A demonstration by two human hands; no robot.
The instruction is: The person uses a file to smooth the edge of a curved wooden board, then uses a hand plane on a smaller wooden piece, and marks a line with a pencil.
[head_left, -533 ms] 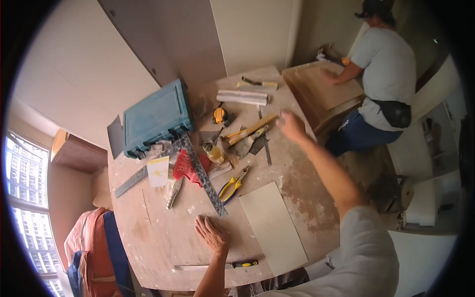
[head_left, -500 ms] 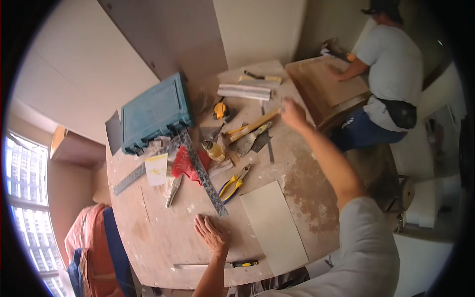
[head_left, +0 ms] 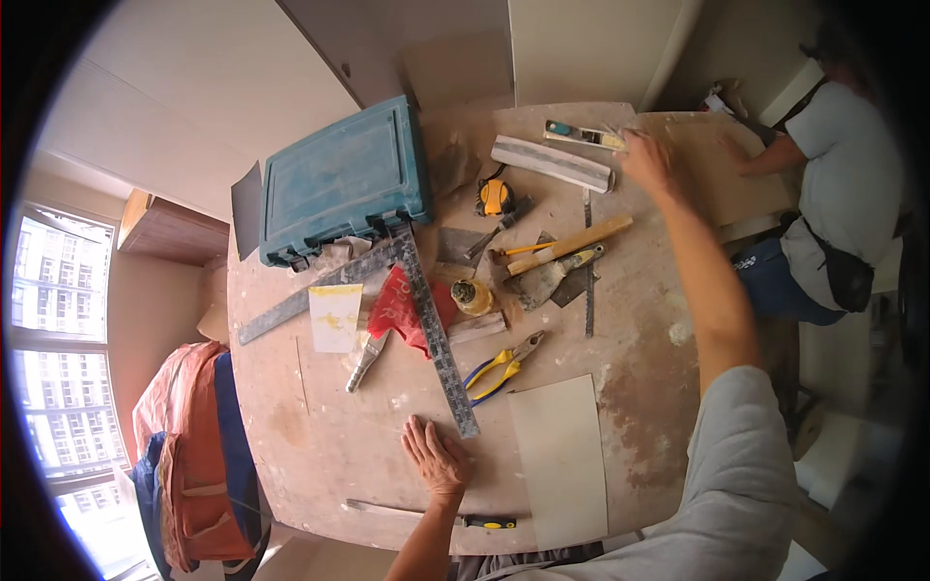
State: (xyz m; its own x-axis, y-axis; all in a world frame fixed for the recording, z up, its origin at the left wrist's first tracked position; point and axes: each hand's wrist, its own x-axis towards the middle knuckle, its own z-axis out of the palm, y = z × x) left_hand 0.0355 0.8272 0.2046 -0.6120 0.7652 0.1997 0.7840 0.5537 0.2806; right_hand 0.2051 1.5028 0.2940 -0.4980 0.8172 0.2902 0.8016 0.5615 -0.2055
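Observation:
My left hand [head_left: 438, 467] lies flat on the worktable [head_left: 281, 455], fingers stretched out, just below the end of a metal framing square [head_left: 438, 339]. My right hand [head_left: 651, 163] reaches to the far right, fingers bent together at the end of a slim tool with a teal tip [head_left: 581, 135]; what they pinch is blurred. Beside that hand lies a long grey-white strip [head_left: 550, 163]. Nearer are a wooden stick [head_left: 581, 242], a putty knife [head_left: 549, 275] and a thin steel ruler [head_left: 589, 305]. Pliers [head_left: 506, 366] with yellow-and-blue handles lie mid-table.
A teal tool case [head_left: 339, 179] stands back left. Around the square lie a red cloth [head_left: 395, 310], a yellow bottle [head_left: 473, 297], a paintbrush [head_left: 366, 362] and a tape measure [head_left: 495, 198]. A pale panel [head_left: 562, 465] and a handsaw [head_left: 484, 521] lie near. Another person [head_left: 841, 174] works at right.
My right hand has moved farther away, from beside the wooden stick to the slim tool at the back. The view has shifted. My left hand still rests on the table.

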